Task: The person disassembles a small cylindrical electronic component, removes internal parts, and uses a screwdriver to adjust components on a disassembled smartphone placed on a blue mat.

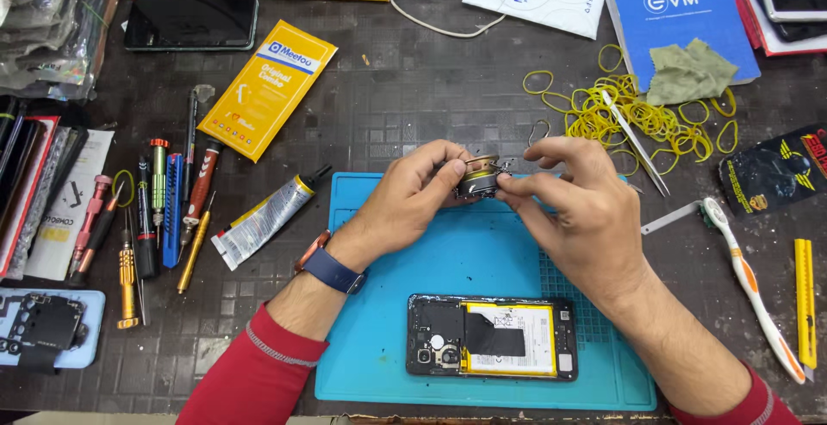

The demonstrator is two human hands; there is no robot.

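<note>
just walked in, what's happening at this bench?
A person in red sleeves is working over a blue mat. Both hands hold a small roll of tape above it: the left hand grips it from the side, the right hand pinches at its edge. An opened phone, back cover off and battery showing, lies on the mat nearer the person. Screwdrivers and a glue tube lie to the left, yellow rubber bands and a toothbrush to the right.

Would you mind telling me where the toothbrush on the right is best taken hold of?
I would grip the toothbrush around its long white-and-orange handle, coming from above. It lies flat and diagonal on the bench, bristle head toward the rubber bands, and the handle's middle seems to have free space on both sides, away from the yellow knife.
</note>
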